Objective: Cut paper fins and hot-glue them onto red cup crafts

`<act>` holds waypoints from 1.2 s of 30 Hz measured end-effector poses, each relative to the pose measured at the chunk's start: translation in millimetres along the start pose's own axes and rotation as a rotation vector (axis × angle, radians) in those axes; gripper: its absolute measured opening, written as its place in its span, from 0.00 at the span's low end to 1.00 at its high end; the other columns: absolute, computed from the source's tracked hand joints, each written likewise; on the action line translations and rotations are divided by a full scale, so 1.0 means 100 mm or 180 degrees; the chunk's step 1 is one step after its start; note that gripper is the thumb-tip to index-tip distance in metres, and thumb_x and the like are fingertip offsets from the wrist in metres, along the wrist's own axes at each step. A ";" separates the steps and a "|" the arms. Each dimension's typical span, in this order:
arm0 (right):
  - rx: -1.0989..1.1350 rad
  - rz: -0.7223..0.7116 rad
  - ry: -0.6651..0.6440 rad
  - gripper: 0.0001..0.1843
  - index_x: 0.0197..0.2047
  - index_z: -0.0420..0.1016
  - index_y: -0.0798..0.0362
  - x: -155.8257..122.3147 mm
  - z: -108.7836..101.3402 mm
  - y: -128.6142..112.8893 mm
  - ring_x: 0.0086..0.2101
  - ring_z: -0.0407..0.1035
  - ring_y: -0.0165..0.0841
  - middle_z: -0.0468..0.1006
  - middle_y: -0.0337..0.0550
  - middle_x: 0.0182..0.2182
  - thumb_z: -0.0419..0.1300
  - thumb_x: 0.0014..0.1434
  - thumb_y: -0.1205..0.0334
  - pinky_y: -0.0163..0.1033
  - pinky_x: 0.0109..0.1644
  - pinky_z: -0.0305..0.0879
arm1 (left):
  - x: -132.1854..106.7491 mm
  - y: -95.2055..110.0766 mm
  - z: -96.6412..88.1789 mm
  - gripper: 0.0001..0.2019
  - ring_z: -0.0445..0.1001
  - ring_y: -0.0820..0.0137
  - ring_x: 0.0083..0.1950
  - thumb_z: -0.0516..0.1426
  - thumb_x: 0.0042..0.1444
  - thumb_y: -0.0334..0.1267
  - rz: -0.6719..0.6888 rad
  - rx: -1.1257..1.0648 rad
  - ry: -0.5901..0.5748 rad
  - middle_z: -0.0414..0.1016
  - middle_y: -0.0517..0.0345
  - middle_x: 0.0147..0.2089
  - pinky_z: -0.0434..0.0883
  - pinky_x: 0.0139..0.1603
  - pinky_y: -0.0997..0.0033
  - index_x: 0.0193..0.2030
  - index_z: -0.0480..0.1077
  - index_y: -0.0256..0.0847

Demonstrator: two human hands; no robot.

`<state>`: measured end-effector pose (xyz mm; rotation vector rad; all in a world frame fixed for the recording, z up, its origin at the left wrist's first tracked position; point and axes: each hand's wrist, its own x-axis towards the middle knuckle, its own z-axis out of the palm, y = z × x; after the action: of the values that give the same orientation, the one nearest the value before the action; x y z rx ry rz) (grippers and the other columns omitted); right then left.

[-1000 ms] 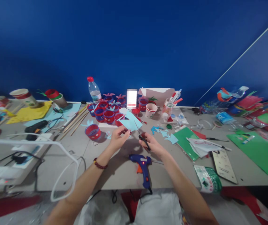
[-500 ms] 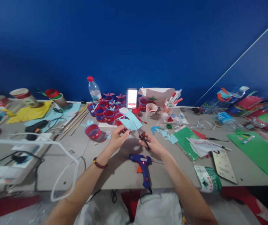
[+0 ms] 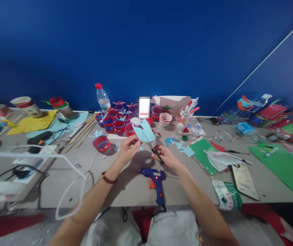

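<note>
My left hand pinches the lower left edge of a light blue sheet of paper, which has a notch cut into its upper edge. In my right hand is a pair of scissors with black handles, its blades reaching up and left against the paper. Below both hands a blue glue gun with an orange trigger lies on the table, a small red light lit on its side. Pale blue cut-paper pieces lie to the right of my right hand.
Several red and purple cups with paper leaves stand behind my hands, beside a water bottle. A paper cup and a jar of pens are further right. Green sheets lie at right, a power strip at left.
The blue paper has turned and tilted more upright between my hands. The scissors have shifted slightly with it; both arms stay nearly in place.
</note>
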<state>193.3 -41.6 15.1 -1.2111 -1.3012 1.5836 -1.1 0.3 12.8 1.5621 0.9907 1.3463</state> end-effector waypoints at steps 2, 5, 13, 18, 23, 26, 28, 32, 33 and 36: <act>-0.0023 0.0015 0.0009 0.23 0.34 0.65 0.53 0.00 0.01 -0.01 0.20 0.54 0.22 0.61 0.29 0.20 0.70 0.44 0.48 0.31 0.23 0.49 | 0.00 0.02 0.00 0.10 0.71 0.74 0.28 0.57 0.55 0.42 0.0007 -0.0006 -0.0021 0.70 0.59 0.26 0.70 0.31 0.75 0.27 0.70 0.38; -0.0064 0.0041 0.0028 0.23 0.32 0.65 0.53 -0.01 0.02 -0.04 0.20 0.53 0.22 0.60 0.28 0.20 0.70 0.44 0.48 0.31 0.22 0.48 | 0.01 0.07 -0.01 0.10 0.70 0.74 0.26 0.58 0.53 0.41 0.0053 0.0000 -0.0070 0.71 0.59 0.26 0.69 0.29 0.75 0.26 0.70 0.38; -0.0069 0.0071 0.0011 0.23 0.32 0.64 0.52 -0.03 0.03 -0.07 0.20 0.53 0.23 0.59 0.29 0.20 0.69 0.44 0.47 0.31 0.22 0.48 | 0.01 0.08 -0.02 0.11 0.70 0.74 0.25 0.59 0.52 0.43 0.0009 -0.0003 -0.0116 0.71 0.59 0.24 0.69 0.28 0.76 0.25 0.70 0.38; -0.0081 0.0068 -0.0007 0.24 0.33 0.63 0.52 -0.01 0.01 -0.04 0.20 0.52 0.22 0.59 0.28 0.20 0.69 0.44 0.47 0.30 0.22 0.47 | 0.01 0.06 -0.01 0.10 0.71 0.73 0.27 0.59 0.52 0.42 -0.0049 -0.0076 -0.0035 0.71 0.59 0.25 0.70 0.29 0.75 0.26 0.70 0.38; -0.0179 0.0086 -0.0015 0.25 0.31 0.62 0.52 -0.01 0.01 -0.05 0.19 0.52 0.22 0.59 0.28 0.19 0.70 0.43 0.47 0.29 0.21 0.47 | 0.02 0.02 -0.01 0.10 0.70 0.74 0.27 0.59 0.52 0.42 -0.0035 -0.0110 0.0028 0.69 0.60 0.25 0.70 0.29 0.75 0.26 0.69 0.39; -0.0240 0.0101 -0.0043 0.24 0.31 0.61 0.51 -0.02 0.01 -0.05 0.18 0.52 0.22 0.59 0.27 0.18 0.70 0.43 0.47 0.29 0.20 0.47 | 0.02 -0.02 -0.02 0.10 0.69 0.74 0.27 0.59 0.52 0.42 -0.0045 -0.0103 0.0092 0.69 0.60 0.26 0.71 0.30 0.75 0.27 0.69 0.39; -0.0256 0.0102 -0.0055 0.24 0.30 0.61 0.51 -0.02 0.01 -0.05 0.18 0.52 0.22 0.59 0.27 0.18 0.70 0.43 0.47 0.29 0.20 0.47 | 0.03 -0.04 -0.03 0.10 0.69 0.74 0.27 0.58 0.53 0.42 -0.0045 -0.0095 0.0094 0.69 0.60 0.25 0.70 0.30 0.76 0.26 0.69 0.39; -0.0232 0.0093 -0.0066 0.24 0.31 0.62 0.51 -0.01 0.01 -0.02 0.18 0.50 0.22 0.58 0.27 0.17 0.69 0.44 0.46 0.29 0.19 0.46 | 0.02 0.00 -0.03 0.10 0.69 0.74 0.26 0.58 0.53 0.42 0.0003 -0.0089 -0.0011 0.69 0.60 0.25 0.70 0.29 0.76 0.26 0.69 0.39; -0.0213 0.0088 -0.0079 0.24 0.31 0.62 0.51 -0.02 0.01 -0.02 0.18 0.50 0.22 0.57 0.27 0.17 0.69 0.45 0.46 0.29 0.19 0.46 | 0.02 0.01 -0.03 0.09 0.70 0.74 0.26 0.58 0.53 0.41 0.0008 -0.0080 -0.0036 0.69 0.60 0.25 0.70 0.29 0.76 0.26 0.69 0.39; -0.0146 0.0073 -0.0106 0.24 0.30 0.61 0.52 -0.03 0.02 -0.05 0.18 0.50 0.22 0.58 0.28 0.18 0.69 0.44 0.46 0.30 0.20 0.46 | 0.02 0.05 -0.04 0.09 0.70 0.74 0.26 0.59 0.53 0.40 0.0020 -0.0018 -0.0104 0.69 0.61 0.26 0.70 0.29 0.76 0.26 0.69 0.39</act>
<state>191.7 -43.6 20.9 -1.2366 -1.3560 1.6044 -4.8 0.7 18.1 1.5791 0.9621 1.3228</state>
